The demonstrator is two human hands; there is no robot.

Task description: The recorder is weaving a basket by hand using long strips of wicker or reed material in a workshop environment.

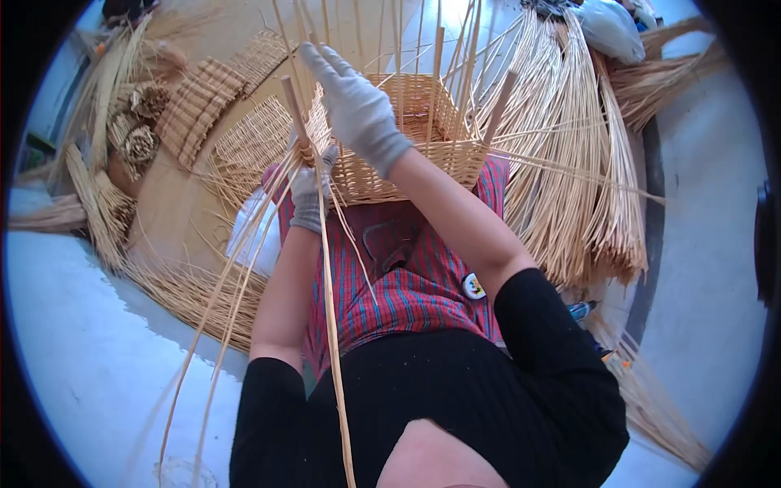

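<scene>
A half-woven wicker basket (457, 165) rests on my lap, with thick corner posts and tall thin stakes rising from its walls. My left hand (307, 193), in a pale grey glove, is closed at the near left corner, around the weaving strands (252, 213) below a corner post (294, 110). One long strand (329, 317) hangs from there toward me. My right hand (358, 110), gloved too, is raised over the basket's left side. Its fingers stretch out flat toward the upper left, among the stakes; I see nothing held in it.
To the right lies a large spread of loose wicker rods (561, 163), with a plastic bag (612, 31) beyond. At the left are woven panels (199, 110), rolled bundles (140, 142) and more rods (191, 297). A red striped cloth (407, 305) covers my lap.
</scene>
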